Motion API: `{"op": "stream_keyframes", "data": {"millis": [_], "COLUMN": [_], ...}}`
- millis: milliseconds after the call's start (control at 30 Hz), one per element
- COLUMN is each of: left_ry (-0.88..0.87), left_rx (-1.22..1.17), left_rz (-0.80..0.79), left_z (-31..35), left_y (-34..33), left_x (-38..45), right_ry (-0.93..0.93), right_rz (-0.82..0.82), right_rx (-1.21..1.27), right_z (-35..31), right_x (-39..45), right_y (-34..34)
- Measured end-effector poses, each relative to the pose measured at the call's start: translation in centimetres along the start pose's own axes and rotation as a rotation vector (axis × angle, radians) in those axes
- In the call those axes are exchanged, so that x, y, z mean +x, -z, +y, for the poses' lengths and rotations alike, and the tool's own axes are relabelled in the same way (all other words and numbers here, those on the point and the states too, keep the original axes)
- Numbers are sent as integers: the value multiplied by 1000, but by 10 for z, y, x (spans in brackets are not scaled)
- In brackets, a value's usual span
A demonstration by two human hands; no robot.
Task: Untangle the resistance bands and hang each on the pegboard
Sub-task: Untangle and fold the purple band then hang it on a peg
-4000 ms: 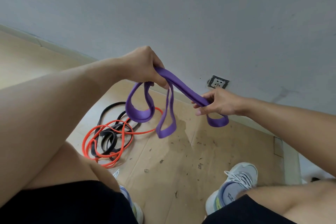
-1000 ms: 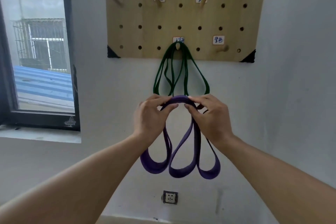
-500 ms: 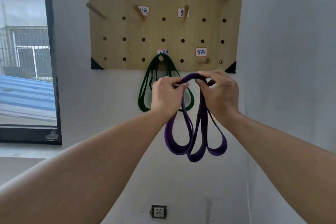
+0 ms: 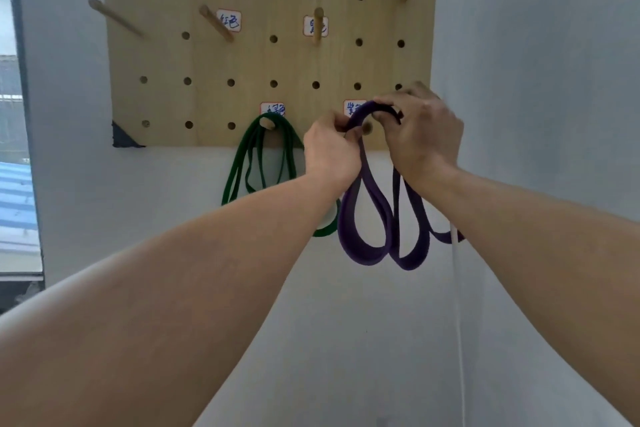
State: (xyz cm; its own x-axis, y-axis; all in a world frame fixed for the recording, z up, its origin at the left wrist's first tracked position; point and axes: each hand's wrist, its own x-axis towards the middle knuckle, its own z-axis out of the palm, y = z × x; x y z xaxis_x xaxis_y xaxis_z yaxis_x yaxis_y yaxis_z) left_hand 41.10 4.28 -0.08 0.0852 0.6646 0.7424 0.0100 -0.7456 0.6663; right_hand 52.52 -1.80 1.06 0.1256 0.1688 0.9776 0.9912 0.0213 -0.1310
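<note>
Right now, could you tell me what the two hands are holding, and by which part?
Both hold the purple band by the top of its gathered loops: the left hand pinches the left side of the arch, the right hand grips the right side.

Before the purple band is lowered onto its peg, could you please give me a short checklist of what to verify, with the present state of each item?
1. Both hands hold the band: ok. The left hand and right hand grip the top of the purple band.
2. Top arch above the peg: ok. The peg tip shows just under the arch.
3. Band actually behind the peg tip: cannot tell; the hands cover it.
4. All folded strands gathered on top: cannot tell.
5. Neighbouring peg: ok. The green band hangs on its own peg to the left, apart from the purple one.
6. Label matches colour: cannot tell; the label is partly covered.
</note>
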Motion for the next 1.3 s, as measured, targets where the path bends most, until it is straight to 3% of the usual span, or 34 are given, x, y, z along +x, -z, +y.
{"op": "stream_keyframes", "data": {"millis": [233, 333, 567, 833, 967, 1133, 1300], "left_ry": [-26, -21, 13, 27, 138, 349, 173], "left_rx": [-3, 31, 12, -109, -128, -325, -8], "left_rz": [136, 119, 86, 49, -69, -173, -76], "left_z": [-18, -30, -45, -67, -79, -84, -95], "left_y": [-14, -15, -40, -43, -36, -38, -31], "left_x": [21, 25, 32, 31, 29, 27, 33], "right_ry": [4, 1, -221, -196, -86, -19, 19], "right_rz": [-77, -147, -249, -248, -256, -285, -225], "right_rx": [23, 17, 143, 207, 112, 4, -48], "right_z": [1, 5, 22, 27, 26, 23, 24], "right_x": [20, 20, 39, 31, 26, 19, 16], "right_y": [-20, -27, -39, -54, -56, -68, -72]}}
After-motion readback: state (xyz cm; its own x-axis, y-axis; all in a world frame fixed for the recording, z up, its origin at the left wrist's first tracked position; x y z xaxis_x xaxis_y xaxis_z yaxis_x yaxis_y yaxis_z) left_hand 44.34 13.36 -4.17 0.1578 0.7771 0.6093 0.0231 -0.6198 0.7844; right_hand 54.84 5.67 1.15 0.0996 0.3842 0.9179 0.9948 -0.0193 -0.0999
